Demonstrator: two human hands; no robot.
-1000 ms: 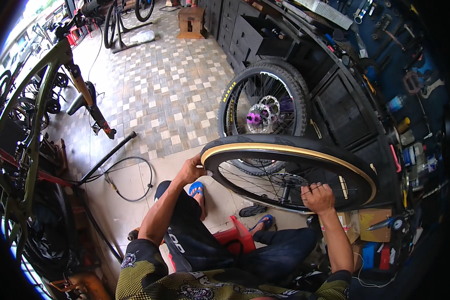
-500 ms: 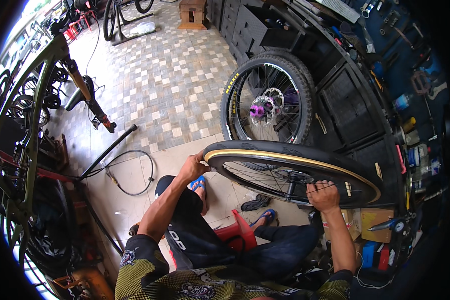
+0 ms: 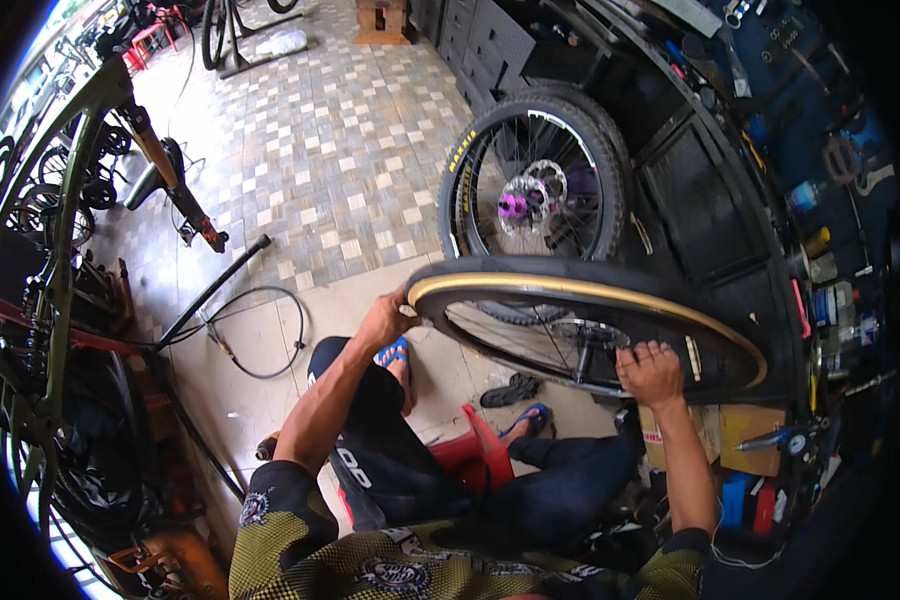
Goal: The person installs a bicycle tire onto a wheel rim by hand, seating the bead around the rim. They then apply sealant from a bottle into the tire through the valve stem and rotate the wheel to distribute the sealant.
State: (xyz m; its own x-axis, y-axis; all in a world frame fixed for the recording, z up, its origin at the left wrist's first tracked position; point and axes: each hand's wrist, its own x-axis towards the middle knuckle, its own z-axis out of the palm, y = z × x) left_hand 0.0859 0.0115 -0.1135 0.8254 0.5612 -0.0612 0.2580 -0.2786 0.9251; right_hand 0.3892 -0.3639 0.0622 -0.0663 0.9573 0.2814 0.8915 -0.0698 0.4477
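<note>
A bicycle wheel [image 3: 530, 368] with a black tyre and tan sidewall is held tilted in front of me, above my knees. My left hand [image 3: 388, 322] is closed around the tyre and rim at its left end. On the right side my right hand [image 3: 652, 375] has its fingers curled in on the spokes, just right of the black hub [image 3: 587, 358]. A disc rotor sits on the hub's far side. The right fingertips are partly hidden behind the hand, and the tyre's far right part is blurred.
Knobbly-tyred wheels with a purple hub [image 3: 513, 206] lean by black cabinets [image 3: 670, 190] beyond. At left stand a green bike frame [image 3: 75, 180] and a cable loop [image 3: 260, 335] on the floor. A red stool [image 3: 485, 450] is under me; cardboard boxes [image 3: 750, 435] lie right.
The wheel has tipped slightly, its far edge rising in view, and its tyre is blurred by motion. Both hands keep about the same places on it. The whole view has shifted a little.
</note>
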